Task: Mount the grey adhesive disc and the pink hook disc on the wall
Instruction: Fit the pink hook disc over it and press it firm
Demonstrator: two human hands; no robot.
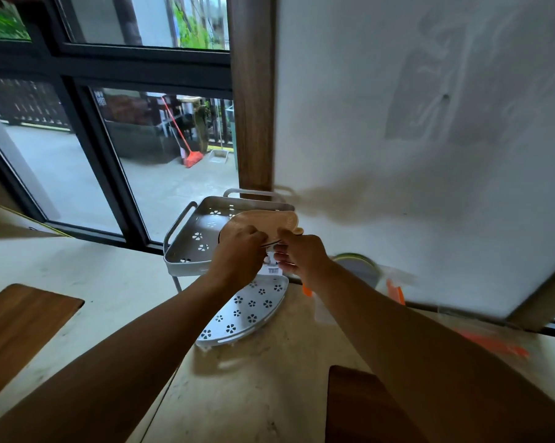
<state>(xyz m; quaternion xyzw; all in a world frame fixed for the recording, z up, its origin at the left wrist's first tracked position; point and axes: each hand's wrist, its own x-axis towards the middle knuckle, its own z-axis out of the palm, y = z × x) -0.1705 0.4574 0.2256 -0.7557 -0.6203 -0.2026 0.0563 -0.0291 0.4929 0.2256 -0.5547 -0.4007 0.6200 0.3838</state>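
The pink hook disc [263,220] is held in both hands above the upper tier of a white corner shelf [186,247]. My left hand [238,255] grips the disc's left underside. My right hand [301,255] pinches a thin edge at the disc's lower rim, where a white barcode label [272,269] hangs. A dark rim shows just under the disc's left side; I cannot tell what it is. A round grey object with a green rim [357,266], blurred, lies on the counter by the white wall [397,161].
The shelf's lower tier [247,311] has flower cut-outs and stands on the beige counter [116,282]. Clear packaging with orange parts [396,290] lies along the wall's foot. Wooden boards [17,327] sit at the left and bottom right. A wooden post [254,107] and a window are at the back.
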